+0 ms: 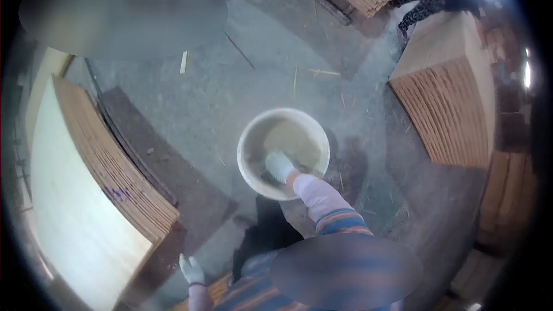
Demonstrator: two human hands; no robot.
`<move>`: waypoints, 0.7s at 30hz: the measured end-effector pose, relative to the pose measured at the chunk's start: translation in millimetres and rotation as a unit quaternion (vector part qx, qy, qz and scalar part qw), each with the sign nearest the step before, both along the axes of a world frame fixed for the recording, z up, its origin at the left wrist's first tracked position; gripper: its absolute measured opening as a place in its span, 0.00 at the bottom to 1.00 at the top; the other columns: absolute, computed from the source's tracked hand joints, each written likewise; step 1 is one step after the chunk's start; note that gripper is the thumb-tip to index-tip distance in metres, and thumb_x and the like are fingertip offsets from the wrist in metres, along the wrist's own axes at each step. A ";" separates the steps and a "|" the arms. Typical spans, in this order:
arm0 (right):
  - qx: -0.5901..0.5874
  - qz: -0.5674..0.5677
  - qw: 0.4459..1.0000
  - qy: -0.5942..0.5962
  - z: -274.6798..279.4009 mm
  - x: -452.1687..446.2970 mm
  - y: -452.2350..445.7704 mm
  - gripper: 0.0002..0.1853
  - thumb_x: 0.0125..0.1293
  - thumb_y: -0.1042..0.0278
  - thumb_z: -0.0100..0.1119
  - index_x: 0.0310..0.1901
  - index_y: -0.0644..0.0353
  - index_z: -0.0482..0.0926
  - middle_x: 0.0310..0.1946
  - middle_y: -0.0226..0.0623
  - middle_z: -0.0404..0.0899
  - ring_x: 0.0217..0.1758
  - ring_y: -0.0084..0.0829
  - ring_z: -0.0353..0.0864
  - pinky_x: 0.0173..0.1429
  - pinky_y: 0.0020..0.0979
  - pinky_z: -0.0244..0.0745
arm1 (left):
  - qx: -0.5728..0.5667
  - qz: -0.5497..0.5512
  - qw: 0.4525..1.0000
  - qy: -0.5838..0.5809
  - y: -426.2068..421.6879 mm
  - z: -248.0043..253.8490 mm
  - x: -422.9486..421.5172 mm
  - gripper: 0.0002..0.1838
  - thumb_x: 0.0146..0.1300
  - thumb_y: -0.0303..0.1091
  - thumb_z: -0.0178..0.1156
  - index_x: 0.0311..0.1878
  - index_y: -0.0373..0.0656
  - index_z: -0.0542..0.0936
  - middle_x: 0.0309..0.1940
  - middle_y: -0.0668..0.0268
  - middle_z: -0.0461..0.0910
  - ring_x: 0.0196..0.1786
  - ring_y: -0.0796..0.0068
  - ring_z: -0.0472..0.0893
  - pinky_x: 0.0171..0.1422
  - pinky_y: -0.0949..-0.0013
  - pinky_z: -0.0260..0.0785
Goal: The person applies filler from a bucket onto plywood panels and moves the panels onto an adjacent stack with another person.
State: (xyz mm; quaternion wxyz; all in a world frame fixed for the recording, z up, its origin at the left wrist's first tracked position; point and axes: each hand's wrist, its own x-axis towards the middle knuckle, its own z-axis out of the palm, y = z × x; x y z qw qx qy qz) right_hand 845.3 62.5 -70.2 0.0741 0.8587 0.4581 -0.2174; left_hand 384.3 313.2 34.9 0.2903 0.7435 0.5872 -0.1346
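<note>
On the grey concrete floor (190,98), a round white bucket (242,155) with grey-beige material (294,138) inside is placed between stacks of thin wooden sheets (446,115). Into it the white-gloved right hand (279,165) is lowered; whether anything is grasped cannot be told. The gloved left hand (190,269) is held empty, fingers apart. How much is finished or remains cannot be judged

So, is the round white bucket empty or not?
Not empty: pale brown material lies in the bucket, beside the gloved right hand.
</note>
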 end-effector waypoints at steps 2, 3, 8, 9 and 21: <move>0.079 -0.122 0.989 0.009 14.9 2.9 -2.3 0.08 0.57 0.65 0.56 0.32 0.57 0.83 0.37 0.45 0.82 0.44 0.44 0.82 0.50 0.42 0.76 | 0.015 -0.028 0.999 0.016 -5.1 10.5 8.8 0.27 0.67 0.35 0.50 0.65 0.27 0.64 0.65 0.43 0.64 0.70 0.52 0.62 0.75 0.61 0.51; 0.123 -0.166 0.978 -0.003 24.2 9.2 -7.0 0.08 0.58 0.65 0.57 0.33 0.56 0.83 0.37 0.45 0.82 0.43 0.44 0.82 0.50 0.42 0.75 | 0.011 -0.009 1.000 0.009 -8.8 0.6 1.8 0.27 0.68 0.36 0.50 0.65 0.28 0.64 0.65 0.44 0.64 0.69 0.52 0.63 0.75 0.61 0.51; 0.152 -0.411 0.899 0.027 -7.8 14.9 -16.4 0.08 0.60 0.65 0.55 0.34 0.58 0.82 0.37 0.48 0.81 0.43 0.47 0.81 0.49 0.41 0.75 | -0.105 0.049 0.991 0.069 -20.6 -37.5 -68.9 0.25 0.69 0.39 0.47 0.64 0.32 0.67 0.60 0.46 0.71 0.64 0.53 0.70 0.69 0.58 0.60; 0.181 -0.459 0.869 0.033 -16.8 8.5 -14.1 0.09 0.60 0.65 0.55 0.35 0.59 0.82 0.37 0.48 0.81 0.43 0.48 0.81 0.49 0.41 0.75 | -0.128 0.024 0.984 0.118 -20.6 -45.9 -94.1 0.25 0.68 0.39 0.47 0.63 0.34 0.68 0.59 0.47 0.72 0.62 0.53 0.72 0.67 0.58 0.63; 0.054 -0.028 0.985 0.163 -83.6 -2.8 -37.1 0.13 0.62 0.61 0.53 0.44 0.46 0.84 0.43 0.34 0.84 0.49 0.38 0.81 0.53 0.38 0.74 | -0.201 0.085 0.965 0.142 -23.7 -32.7 -176.1 0.25 0.67 0.39 0.47 0.67 0.43 0.65 0.58 0.42 0.72 0.60 0.47 0.72 0.62 0.54 0.66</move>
